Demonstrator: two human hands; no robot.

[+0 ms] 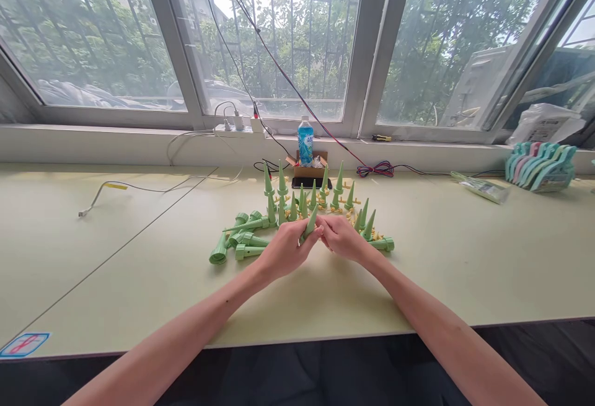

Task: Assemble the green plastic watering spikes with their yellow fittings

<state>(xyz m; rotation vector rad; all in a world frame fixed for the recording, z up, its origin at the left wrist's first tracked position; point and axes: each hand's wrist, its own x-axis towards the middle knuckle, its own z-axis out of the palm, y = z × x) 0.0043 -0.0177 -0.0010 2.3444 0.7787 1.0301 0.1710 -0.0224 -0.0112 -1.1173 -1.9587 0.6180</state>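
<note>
My left hand is closed around a green plastic watering spike, its pointed end up and tilted to the right. Close against it, my right hand has its fingers pinched together; whatever is between them is hidden. Beyond the hands, several similar spikes stand upright among small yellow valve-like pieces. More green spikes lie on their sides left of my left hand, and another lying spike is beside my right wrist.
Behind the spikes are a dark phone, an open cardboard box and a blue-labelled bottle. A cable coil, a flat plastic packet and pastel hangers lie to the right. A white cable crosses the left table.
</note>
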